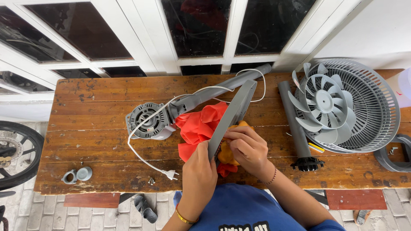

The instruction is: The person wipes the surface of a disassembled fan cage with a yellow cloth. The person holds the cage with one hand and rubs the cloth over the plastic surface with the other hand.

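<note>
My left hand [199, 169] grips the near edge of a grey fan guard ring [233, 112], which stands tilted on edge over the wooden table [94, 141]. My right hand [247, 147] presses an orange cloth [225, 152] against the inside of that ring. A red cloth [198, 125] lies bunched under and to the left of the ring. Behind it lies the grey fan motor [147, 120] on its stem [222, 87], with a white power cord [141, 154] looping to a plug near the table's front edge.
A grey fan grille [368, 102] holding the pale blade [323, 105] lies at the right, a dark grey pole [294, 124] beside it. Small grey caps [79, 174] and screws [150, 181] sit front left. A wheel [17, 154] stands left; white window frames rise behind.
</note>
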